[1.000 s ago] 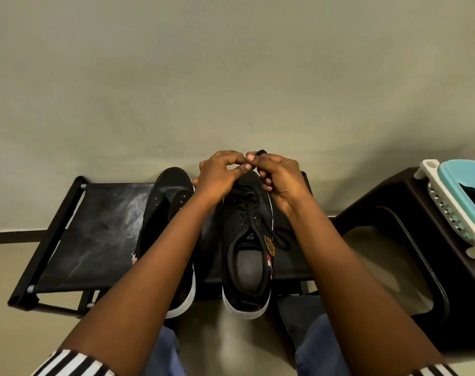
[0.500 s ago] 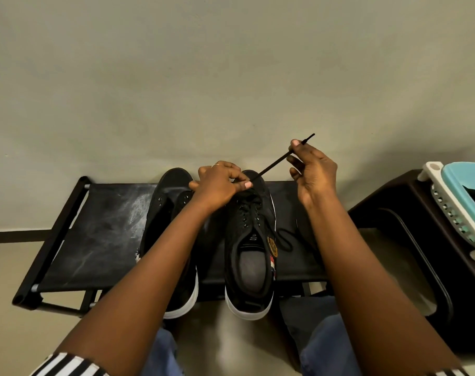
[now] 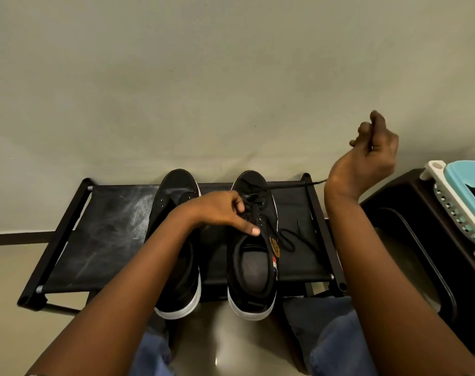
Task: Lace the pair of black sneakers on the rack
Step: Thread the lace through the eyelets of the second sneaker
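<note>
Two black sneakers with white soles stand side by side on a low black rack, toes toward the wall. The left sneaker has bare eyelets. The right sneaker is partly laced. My left hand rests on the right sneaker's lacing, fingers curled over the tongue area. My right hand is raised far to the right and pinches the black lace, which runs taut from the toe-end eyelets to my fingers. The lace's other end lies looped on the rack right of the shoe.
A plain wall stands right behind the rack. A dark brown stool or bin is at the right, with a white and light blue plastic basket on top. My knees in blue jeans are below the rack's front edge.
My right hand has pulled the lace out to the right and upward, drawing it taut through the eyelet. My left hand slid down onto the right sneaker's lacing.
</note>
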